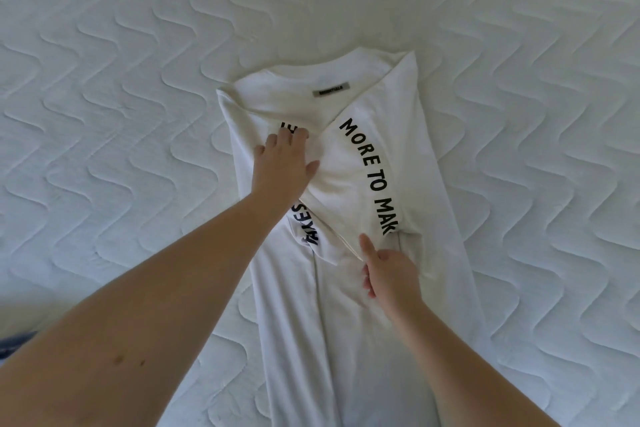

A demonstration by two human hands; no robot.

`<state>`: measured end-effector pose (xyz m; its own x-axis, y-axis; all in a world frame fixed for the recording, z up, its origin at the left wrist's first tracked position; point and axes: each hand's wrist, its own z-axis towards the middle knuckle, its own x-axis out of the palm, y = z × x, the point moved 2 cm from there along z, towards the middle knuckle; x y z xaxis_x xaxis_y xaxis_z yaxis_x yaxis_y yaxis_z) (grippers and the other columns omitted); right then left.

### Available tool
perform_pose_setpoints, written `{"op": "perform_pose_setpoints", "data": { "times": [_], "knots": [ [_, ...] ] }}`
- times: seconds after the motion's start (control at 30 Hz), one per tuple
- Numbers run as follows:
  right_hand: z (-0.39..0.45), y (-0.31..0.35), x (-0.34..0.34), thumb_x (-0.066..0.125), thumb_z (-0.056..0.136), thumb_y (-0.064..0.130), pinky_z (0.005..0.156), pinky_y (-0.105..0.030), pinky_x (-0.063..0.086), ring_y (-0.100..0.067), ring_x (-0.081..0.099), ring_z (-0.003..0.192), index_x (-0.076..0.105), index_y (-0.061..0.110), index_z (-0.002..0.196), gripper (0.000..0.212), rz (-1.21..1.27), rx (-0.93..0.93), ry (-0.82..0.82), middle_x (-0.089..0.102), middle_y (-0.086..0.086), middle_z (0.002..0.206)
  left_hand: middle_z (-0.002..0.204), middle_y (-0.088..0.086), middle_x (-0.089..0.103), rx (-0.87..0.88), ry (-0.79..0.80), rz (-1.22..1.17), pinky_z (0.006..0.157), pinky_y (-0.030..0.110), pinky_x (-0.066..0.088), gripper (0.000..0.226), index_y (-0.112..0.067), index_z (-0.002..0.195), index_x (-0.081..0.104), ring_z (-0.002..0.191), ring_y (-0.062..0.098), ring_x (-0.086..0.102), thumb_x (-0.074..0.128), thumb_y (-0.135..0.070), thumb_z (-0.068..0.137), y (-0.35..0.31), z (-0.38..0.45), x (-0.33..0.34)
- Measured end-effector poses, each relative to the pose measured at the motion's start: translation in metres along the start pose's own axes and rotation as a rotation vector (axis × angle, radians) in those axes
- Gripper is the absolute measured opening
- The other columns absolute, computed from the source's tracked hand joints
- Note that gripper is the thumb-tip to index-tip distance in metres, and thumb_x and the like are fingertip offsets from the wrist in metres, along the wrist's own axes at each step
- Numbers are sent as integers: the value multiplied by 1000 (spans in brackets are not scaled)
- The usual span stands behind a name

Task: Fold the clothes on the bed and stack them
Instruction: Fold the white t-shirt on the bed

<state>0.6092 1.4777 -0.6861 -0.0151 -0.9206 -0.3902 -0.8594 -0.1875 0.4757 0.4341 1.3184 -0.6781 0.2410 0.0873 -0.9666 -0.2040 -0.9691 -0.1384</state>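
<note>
Head view showed you mid-fold: your left hand (284,163) pressed spread fingers flat on the white T-shirt (363,253) lying on the quilted mattress (138,80), your right hand (391,274) pinching a folded-in sleeve edge. Next, I judged, you needed to fold the hem upward.

shirt (349,291): soft matt white cloth, black printed letters, small grey woven label (331,89). bed (121,80): matt white quilted cloth, wavy stitching.

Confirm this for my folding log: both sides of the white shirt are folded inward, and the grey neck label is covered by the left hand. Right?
Not quite. The head view shows the grey neck label uncovered, above the left hand, which presses the white shirt lower down. Both sides are folded inward.
</note>
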Motion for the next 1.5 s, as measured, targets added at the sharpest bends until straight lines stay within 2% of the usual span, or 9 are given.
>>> {"op": "perform_pose_setpoints", "data": {
  "times": [0.1,0.2,0.33,0.5,0.77,0.97,1.2,1.37,1.5],
  "knots": [
    [-1,11,-16,48,95,49,54,-28,37,-15,53,57,49,20,61,45,-184,-344,-295,53,7,54,144,9,43,141,-86,9,107,42,29,49,-18,143,37,133,28,39,42,-38,99,-18,-13,4],
    [6,26,-26,56,96,28,84,-36,46,-21,62,96,64,19,105,15,-240,-642,-436,66,5,100,162,4,14,266,55,48,119,44,6,56,-26,154,17,149,24,11,30,-42,102,-35,-21,22],
    [35,28,-30,37,101,43,120,-35,7,-18,13,150,19,22,156,61,-744,-697,-314,15,3,163,164,-1,-12,242,180,60,119,44,-6,59,-33,154,-6,150,21,-9,19,-48,103,-42,-28,47],
    [62,-1,-50,12,97,60,121,-35,-6,-11,-10,150,-7,34,154,65,-966,-651,-258,-13,11,162,162,-3,-19,276,193,75,119,43,-10,60,-34,153,-13,149,20,-17,12,-52,102,-44,-18,56],
    [71,1,-61,16,103,45,121,-40,15,-16,13,150,25,14,154,61,-870,-819,-307,21,-6,161,162,4,15,280,70,-54,121,38,8,60,-17,155,13,149,22,12,28,-44,104,-79,55,22],
    [85,23,-62,19,103,45,120,-39,15,-18,14,150,25,15,154,60,-897,-842,-293,21,-4,161,145,10,41,132,75,-198,111,39,28,54,-13,144,39,135,29,35,45,-43,100,-117,139,-1],
    [99,31,-72,29,101,40,117,-41,23,-18,21,149,33,13,151,58,-838,-883,-338,28,-4,159,123,13,59,49,326,-307,93,37,42,50,-1,120,55,116,31,54,51,-46,97,-153,200,-9],
    [113,28,-84,28,101,39,116,-42,28,-16,26,147,36,12,150,57,-848,-891,-370,28,-3,159,126,20,60,-64,238,-409,91,40,46,51,5,123,56,116,35,57,52,-39,98,-158,212,0],
    [112,5,-89,23,102,44,118,-42,23,-17,21,148,30,15,152,59,-858,-836,-410,21,-2,161,116,9,67,-48,151,-337,87,33,43,48,-9,118,63,109,27,61,59,-48,92,-161,216,7]
  ]
}}
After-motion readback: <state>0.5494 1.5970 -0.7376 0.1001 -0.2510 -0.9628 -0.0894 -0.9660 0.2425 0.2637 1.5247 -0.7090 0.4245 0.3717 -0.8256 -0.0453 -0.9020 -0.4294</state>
